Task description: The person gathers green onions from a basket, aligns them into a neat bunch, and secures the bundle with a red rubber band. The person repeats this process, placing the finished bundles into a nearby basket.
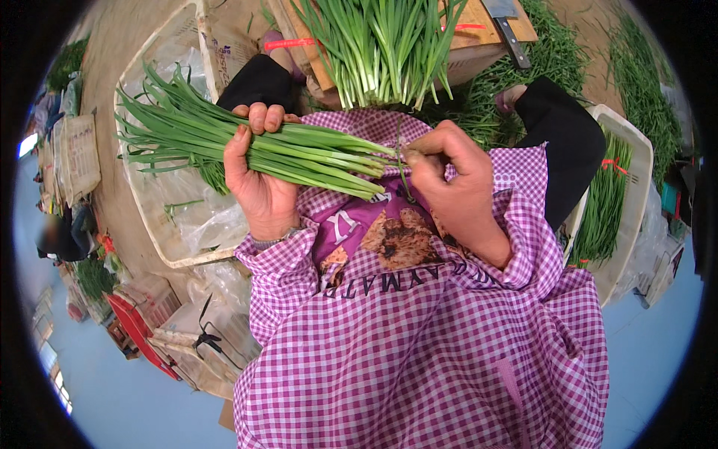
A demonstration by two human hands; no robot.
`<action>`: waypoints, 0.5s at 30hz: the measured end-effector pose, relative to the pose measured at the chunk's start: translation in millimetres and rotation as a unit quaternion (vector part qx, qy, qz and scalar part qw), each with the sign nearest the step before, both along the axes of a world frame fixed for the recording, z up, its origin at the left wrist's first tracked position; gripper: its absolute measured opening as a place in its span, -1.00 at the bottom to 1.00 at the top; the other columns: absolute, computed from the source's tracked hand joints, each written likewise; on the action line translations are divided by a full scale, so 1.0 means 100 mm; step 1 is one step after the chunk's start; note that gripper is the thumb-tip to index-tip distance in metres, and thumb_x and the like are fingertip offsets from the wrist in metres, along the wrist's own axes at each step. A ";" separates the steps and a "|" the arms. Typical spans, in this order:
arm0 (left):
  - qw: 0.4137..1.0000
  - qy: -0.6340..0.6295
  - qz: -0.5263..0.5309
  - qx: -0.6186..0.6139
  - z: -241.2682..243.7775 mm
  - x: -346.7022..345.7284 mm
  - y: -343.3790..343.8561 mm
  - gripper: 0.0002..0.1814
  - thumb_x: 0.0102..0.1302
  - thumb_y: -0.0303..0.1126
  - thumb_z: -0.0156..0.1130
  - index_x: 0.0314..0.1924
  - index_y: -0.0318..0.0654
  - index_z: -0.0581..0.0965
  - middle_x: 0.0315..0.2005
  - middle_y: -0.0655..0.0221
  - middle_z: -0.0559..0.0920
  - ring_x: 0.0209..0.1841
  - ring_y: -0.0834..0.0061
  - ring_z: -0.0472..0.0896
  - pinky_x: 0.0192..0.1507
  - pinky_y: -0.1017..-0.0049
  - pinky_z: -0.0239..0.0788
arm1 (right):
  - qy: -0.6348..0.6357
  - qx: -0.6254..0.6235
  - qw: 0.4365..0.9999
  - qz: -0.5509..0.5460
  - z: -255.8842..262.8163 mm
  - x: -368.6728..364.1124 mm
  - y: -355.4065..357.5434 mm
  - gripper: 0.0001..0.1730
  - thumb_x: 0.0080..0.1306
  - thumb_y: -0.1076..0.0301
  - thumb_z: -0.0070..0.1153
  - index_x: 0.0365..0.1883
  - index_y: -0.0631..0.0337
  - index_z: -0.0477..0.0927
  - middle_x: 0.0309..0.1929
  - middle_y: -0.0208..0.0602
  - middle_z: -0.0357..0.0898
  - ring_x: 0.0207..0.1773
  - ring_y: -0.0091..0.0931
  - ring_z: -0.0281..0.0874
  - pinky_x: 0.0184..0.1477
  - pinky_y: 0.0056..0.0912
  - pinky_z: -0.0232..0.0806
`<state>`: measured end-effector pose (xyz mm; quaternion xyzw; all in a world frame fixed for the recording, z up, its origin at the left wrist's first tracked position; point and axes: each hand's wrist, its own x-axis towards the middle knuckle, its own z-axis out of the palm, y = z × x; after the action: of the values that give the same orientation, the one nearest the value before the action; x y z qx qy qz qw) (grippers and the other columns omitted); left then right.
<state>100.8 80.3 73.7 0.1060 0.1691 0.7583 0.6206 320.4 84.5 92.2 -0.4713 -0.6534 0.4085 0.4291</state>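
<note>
My left hand (263, 174) is wrapped around a bunch of garlic chives (314, 151), held sideways above my lap. The leafy tips fan out to the left and the pale stem ends point right. Just beyond those ends, my right hand (449, 174) pinches a thin green strand (405, 178) between thumb and forefinger. Part of the strand hangs down over my purple checked apron (415, 337). In front of me, a larger pile of garlic chives (381, 50) lies on a wooden board (471, 33), its pale ends towards me.
A kitchen knife (509, 42) rests at the board's right edge, near red ties (291, 43). A white plastic crate (162, 258) with clear film stands left. Another crate (642, 163) at right holds tied chives (600, 202). Loose leaves (561, 62) cover the ground; a person (67, 233) is far left.
</note>
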 end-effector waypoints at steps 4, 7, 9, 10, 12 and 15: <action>1.000 -0.015 0.007 -0.008 -0.04 -0.05 -0.02 -0.77 0.32 -0.49 0.05 -0.02 -0.24 0.37 -0.32 0.38 0.36 -0.16 0.44 0.35 0.17 0.27 0.20 | 0.036 -0.030 0.999 0.022 0.04 0.10 -0.04 -0.90 0.10 0.60 0.21 -0.41 0.33 0.55 -0.48 -0.41 0.42 -0.56 -0.69 0.27 -0.53 -0.60 0.13; 1.000 -0.018 0.006 -0.009 -0.06 -0.06 -0.03 -0.77 0.31 -0.49 0.05 -0.03 -0.24 0.37 -0.32 0.38 0.37 -0.15 0.43 0.35 0.18 0.27 0.20 | 0.028 0.005 0.997 0.075 0.07 0.09 -0.05 -0.84 0.08 0.56 0.25 -0.35 0.31 0.56 -0.45 -0.35 0.45 -0.52 -0.57 0.35 -0.49 -0.53 0.21; 1.000 -0.022 0.003 -0.008 -0.07 -0.07 -0.03 -0.77 0.31 -0.50 0.05 -0.03 -0.24 0.37 -0.31 0.37 0.37 -0.15 0.43 0.35 0.18 0.27 0.20 | 0.000 0.044 0.994 0.097 0.08 0.04 -0.04 -0.80 0.06 0.53 0.26 -0.31 0.28 0.57 -0.42 -0.31 0.47 -0.48 -0.48 0.40 -0.46 -0.48 0.27; 1.000 -0.025 0.001 -0.009 -0.07 -0.06 -0.03 -0.77 0.31 -0.50 0.05 -0.03 -0.24 0.37 -0.31 0.37 0.37 -0.14 0.43 0.35 0.18 0.27 0.20 | -0.030 0.078 0.991 0.103 0.07 0.01 -0.02 -0.74 0.03 0.49 0.28 -0.27 0.23 0.57 -0.37 -0.29 0.47 -0.38 -0.38 0.44 -0.39 -0.41 0.33; 0.999 -0.036 -0.001 -0.012 -0.08 -0.06 -0.03 -0.78 0.30 -0.51 0.05 -0.05 -0.24 0.36 -0.30 0.36 0.37 -0.13 0.42 0.35 0.17 0.27 0.20 | -0.084 0.140 0.980 0.117 0.05 -0.05 0.01 -0.73 0.02 0.48 0.28 -0.26 0.21 0.57 -0.37 -0.30 0.46 -0.34 -0.38 0.45 -0.37 -0.40 0.34; 0.999 -0.034 -0.006 -0.019 -0.10 -0.05 -0.04 -0.78 0.30 -0.52 0.05 -0.06 -0.25 0.36 -0.30 0.36 0.37 -0.13 0.41 0.35 0.15 0.28 0.21 | -0.148 0.196 0.961 0.126 -0.02 -0.12 0.07 -0.79 0.01 0.47 0.27 -0.36 0.20 0.55 -0.39 -0.33 0.44 -0.33 -0.39 0.45 -0.38 -0.38 0.34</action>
<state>95.8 76.6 63.3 0.0695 0.1616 0.7546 0.6322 308.5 91.1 89.9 -0.3470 -0.8309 0.2484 0.3569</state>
